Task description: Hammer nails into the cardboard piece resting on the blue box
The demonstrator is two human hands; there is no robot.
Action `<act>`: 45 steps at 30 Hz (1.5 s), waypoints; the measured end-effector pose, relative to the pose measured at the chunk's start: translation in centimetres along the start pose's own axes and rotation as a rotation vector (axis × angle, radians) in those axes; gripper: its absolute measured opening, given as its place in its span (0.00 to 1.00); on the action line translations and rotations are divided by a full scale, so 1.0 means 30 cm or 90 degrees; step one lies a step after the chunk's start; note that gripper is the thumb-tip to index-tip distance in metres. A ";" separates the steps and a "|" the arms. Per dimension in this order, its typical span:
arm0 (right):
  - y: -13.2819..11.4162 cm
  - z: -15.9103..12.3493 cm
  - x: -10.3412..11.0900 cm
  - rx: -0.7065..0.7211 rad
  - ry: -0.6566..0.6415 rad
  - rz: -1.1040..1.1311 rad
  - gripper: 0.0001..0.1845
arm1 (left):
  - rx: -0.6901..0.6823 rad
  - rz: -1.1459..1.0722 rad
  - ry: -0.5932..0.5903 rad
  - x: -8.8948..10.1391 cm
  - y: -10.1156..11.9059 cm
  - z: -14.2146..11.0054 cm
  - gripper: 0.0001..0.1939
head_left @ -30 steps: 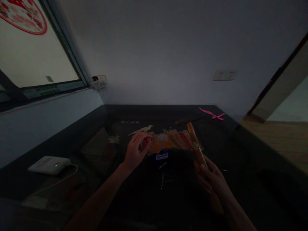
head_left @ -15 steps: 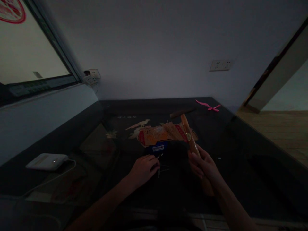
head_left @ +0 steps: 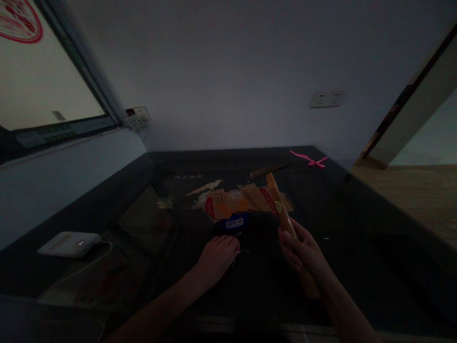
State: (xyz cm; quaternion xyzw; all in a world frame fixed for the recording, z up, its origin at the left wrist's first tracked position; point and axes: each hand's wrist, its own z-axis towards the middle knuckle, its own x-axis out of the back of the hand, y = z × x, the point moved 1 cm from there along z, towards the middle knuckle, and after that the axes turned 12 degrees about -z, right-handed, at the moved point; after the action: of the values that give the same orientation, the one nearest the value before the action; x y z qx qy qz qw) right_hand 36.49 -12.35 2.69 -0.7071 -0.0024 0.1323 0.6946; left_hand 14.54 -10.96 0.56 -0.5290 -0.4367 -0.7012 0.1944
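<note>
Hammer (head_left: 279,205) is grasped in right hand (head_left: 303,248), fingers around wooden handle, head tilted up. Left hand (head_left: 218,257) is down at thin nails (head_left: 238,234) on dark table (head_left: 264,290); can't tell if it pinches one. Torn cardboard (head_left: 233,202) lies beyond, blue item (head_left: 234,222) at its near edge.

A wooden-handled hammer (head_left: 280,208) slants, dark head foremost, near thin scattered nails (head_left: 237,234)
</note>
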 end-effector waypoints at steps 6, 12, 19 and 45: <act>0.008 0.007 0.003 -0.014 0.008 -0.003 0.26 | 0.013 -0.272 0.062 0.087 -0.010 -0.023 0.06; 0.005 0.011 -0.001 -0.021 0.013 -0.007 0.26 | 0.070 -0.486 0.112 0.110 -0.029 -0.021 0.06; 0.012 0.009 0.002 -0.021 -0.003 0.001 0.25 | 0.156 -0.697 0.100 0.079 -0.052 -0.018 0.06; 0.030 0.017 0.003 -0.044 0.014 -0.045 0.30 | -0.046 -0.419 0.467 0.208 -0.229 0.263 0.06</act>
State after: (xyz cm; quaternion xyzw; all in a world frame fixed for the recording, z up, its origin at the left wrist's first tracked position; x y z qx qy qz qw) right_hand 36.33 -11.88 1.79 -0.7313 -0.0243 0.0995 0.6743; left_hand 11.73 0.39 3.92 -0.0878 -0.4588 -0.8800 0.0853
